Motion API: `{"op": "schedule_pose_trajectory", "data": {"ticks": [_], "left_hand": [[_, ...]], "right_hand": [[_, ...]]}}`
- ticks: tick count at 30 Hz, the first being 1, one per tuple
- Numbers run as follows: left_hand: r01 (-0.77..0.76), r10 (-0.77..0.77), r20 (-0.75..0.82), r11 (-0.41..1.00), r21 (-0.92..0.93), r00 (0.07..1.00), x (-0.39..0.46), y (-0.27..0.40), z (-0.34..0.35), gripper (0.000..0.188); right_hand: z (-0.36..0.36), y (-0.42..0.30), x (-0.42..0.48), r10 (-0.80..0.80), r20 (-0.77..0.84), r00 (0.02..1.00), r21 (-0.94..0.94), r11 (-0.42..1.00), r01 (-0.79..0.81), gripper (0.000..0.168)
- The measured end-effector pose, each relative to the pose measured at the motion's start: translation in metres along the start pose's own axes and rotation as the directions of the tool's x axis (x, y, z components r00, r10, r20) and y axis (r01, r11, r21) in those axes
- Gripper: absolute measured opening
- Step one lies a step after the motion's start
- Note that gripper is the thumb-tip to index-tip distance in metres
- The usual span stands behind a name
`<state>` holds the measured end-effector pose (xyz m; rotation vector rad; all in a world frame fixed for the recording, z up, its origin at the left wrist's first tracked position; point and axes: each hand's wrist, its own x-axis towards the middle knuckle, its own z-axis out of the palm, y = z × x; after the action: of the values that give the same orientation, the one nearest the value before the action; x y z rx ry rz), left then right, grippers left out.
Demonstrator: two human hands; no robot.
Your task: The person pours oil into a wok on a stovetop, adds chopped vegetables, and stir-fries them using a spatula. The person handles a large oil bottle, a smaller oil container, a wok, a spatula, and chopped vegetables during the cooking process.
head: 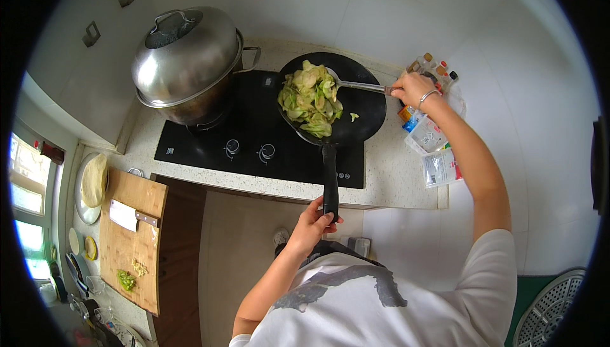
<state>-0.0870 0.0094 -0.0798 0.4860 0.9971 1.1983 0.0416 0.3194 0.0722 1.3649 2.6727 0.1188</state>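
Observation:
My left hand [314,225] grips the end of the black handle of a dark wok [360,118] on the right burner of the black glass cooktop [200,149]. In my right hand [413,90] is the handle of a metal spatula [362,86], which reaches leftward into the wok. Its head touches a heap of sliced green vegetable [310,96] gathered at the wok's left side and is partly hidden by the slices. One small piece lies apart on the bare right part of the wok.
A large steel pot with a domed lid [190,61] stands on the left burner. Seasoning bottles [441,68] and plastic packets [429,135] crowd the right counter. At left, a cleaver [125,215] and chopped greens [126,280] lie on a wooden cutting board [126,247].

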Motion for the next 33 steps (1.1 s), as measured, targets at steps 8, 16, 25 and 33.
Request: {"op": "schedule_pose_trajectory", "data": {"ticks": [8, 16, 25, 33], "left_hand": [[0.013, -0.013, 0.003, 0.999, -0.039, 1.0, 0.002, 0.0, 0.004, 0.046], [0.014, -0.014, 0.009, 0.998, -0.058, 1.0, 0.004, -0.002, 0.003, 0.045], [-0.001, -0.001, -0.023, 0.998, -0.06, 1.0, 0.003, -0.002, 0.003, 0.045], [0.002, -0.003, -0.016, 0.998, -0.061, 1.0, 0.003, -0.003, 0.003, 0.046]], "right_hand": [[-0.054, -0.022, -0.021, -0.054, 0.026, 0.998, -0.093, 0.994, 0.056, 0.017], [-0.034, -0.063, -0.019, -0.192, 0.135, 0.972, -0.245, 0.944, 0.221, 0.022], [-0.048, -0.022, -0.008, 0.06, 0.027, 0.998, -0.302, 0.952, -0.049, 0.029], [-0.054, 0.032, 0.025, 0.279, 0.196, 0.94, -0.293, 0.932, -0.215, 0.031]]}}
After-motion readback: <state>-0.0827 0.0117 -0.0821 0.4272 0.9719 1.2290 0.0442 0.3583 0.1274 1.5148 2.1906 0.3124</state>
